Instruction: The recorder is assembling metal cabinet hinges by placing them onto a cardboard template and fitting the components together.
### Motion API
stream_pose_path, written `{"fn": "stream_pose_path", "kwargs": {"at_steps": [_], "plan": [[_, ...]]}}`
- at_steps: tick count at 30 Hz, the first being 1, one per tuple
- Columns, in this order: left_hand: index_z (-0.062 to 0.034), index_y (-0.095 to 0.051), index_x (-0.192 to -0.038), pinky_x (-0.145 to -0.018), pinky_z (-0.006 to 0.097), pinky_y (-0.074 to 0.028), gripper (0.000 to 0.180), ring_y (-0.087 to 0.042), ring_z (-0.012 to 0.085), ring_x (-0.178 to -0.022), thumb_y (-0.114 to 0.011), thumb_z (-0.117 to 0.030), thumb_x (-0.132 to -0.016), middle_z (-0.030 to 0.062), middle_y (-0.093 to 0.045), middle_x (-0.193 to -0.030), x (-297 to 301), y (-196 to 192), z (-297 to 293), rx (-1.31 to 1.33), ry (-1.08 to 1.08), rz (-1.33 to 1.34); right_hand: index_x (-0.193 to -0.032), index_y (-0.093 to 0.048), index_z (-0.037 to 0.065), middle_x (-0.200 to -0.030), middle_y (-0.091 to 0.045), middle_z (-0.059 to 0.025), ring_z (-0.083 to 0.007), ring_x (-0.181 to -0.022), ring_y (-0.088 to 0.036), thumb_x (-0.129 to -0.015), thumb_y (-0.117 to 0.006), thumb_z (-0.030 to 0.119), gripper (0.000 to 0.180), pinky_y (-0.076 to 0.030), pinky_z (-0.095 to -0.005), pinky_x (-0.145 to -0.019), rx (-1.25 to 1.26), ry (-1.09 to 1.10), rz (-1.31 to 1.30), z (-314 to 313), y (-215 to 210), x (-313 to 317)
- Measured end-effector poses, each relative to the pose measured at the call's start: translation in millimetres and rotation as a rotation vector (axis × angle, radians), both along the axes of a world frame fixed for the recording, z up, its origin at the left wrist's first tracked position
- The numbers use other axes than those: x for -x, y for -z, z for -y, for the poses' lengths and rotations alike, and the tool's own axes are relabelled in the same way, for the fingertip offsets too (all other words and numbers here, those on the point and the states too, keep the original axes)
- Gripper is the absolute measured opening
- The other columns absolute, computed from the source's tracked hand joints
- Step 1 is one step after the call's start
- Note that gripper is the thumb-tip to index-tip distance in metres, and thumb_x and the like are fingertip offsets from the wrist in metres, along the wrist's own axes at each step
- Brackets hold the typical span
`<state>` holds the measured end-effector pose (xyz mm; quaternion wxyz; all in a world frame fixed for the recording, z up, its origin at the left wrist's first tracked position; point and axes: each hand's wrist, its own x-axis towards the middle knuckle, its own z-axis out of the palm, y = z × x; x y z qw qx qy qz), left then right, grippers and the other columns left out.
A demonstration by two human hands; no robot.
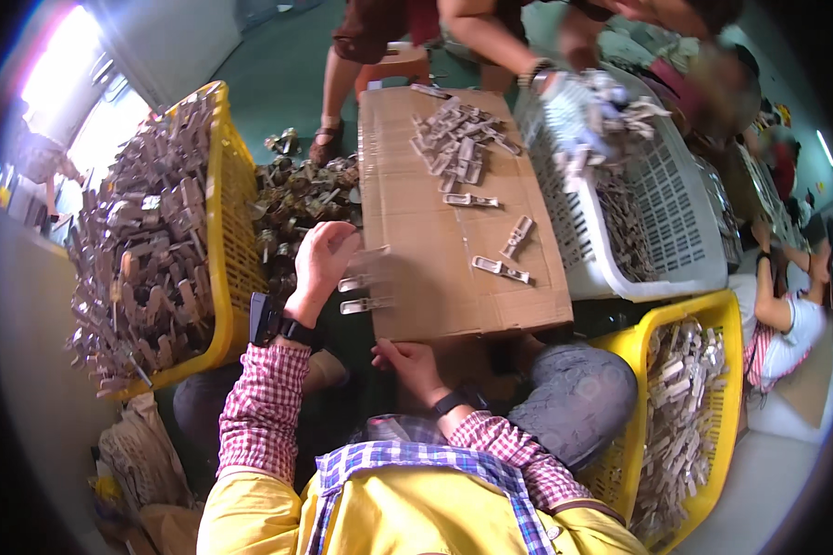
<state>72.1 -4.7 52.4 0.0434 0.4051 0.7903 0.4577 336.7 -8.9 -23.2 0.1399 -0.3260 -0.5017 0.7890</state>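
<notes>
My left hand (322, 264) is beside the left edge of a cardboard box (435, 287), fingers bent but apart, nothing visible in them. Just right of it, several metal clips (366, 303), smeared by motion, overhang that edge. My right hand (415, 368) is low at the box's near left corner, its fingers curled together; what they hold, if anything, is hidden. On the box top lie a pile of metal clips (455, 139) at the far end and a few single clips (501, 269) nearer me.
Yellow baskets full of clips stand at my left (217, 222) and right (733, 370). Metal parts (310, 199) lie on the floor left of the box. Across from me, a person's gloved hand (569, 111) holds clips over a white basket (666, 213). Another person (777, 310) sits far right.
</notes>
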Motion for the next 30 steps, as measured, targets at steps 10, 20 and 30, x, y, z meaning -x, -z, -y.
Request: {"fn": "stream_pose_path", "kwargs": {"at_steps": [10,20,30], "plan": [[-0.0191,-0.075,-0.108,-0.093,0.044,-0.05,0.022,-0.064,0.0296,-0.106,-0.074,-0.03,-0.089,0.0052,-0.067,-0.105,-166,-1,-133,0.285,0.494,-0.461,-0.086,-0.076,0.0,-0.081,-0.076,-0.0049,-0.0081,-0.073,-0.066,-0.095,-0.07,0.012,0.016,-0.051,-0.0262,-0.068,-0.106,0.082,-0.09,3,100,-10],[-0.0169,-0.074,-0.101,-0.091,0.047,-0.051,0.013,-0.066,0.0316,-0.102,-0.072,-0.025,-0.091,0.0073,-0.069,-0.097,-166,-16,-63,0.131,0.661,-0.167,-0.124,-0.063,-0.002,-0.11,-0.072,-0.0073,-0.0173,-0.105,-0.068,-0.103,-0.066,0.008,0.023,-0.056,-0.0335,-0.09,-0.234,0.11,-0.192,-1,28,-4],[-0.0003,-0.079,-0.109,-0.079,0.027,-0.058,0.017,-0.071,0.0099,-0.088,-0.08,-0.012,-0.096,0.0033,-0.079,-0.098,11,-28,8,-0.27,0.16,0.846,-0.101,-0.08,-0.002,-0.085,-0.079,-0.0069,-0.0112,-0.079,-0.072,-0.107,-0.068,0.029,0.034,-0.056,-0.027,-0.076,-0.047,-0.033,0.025,-3,-6,0]]}}
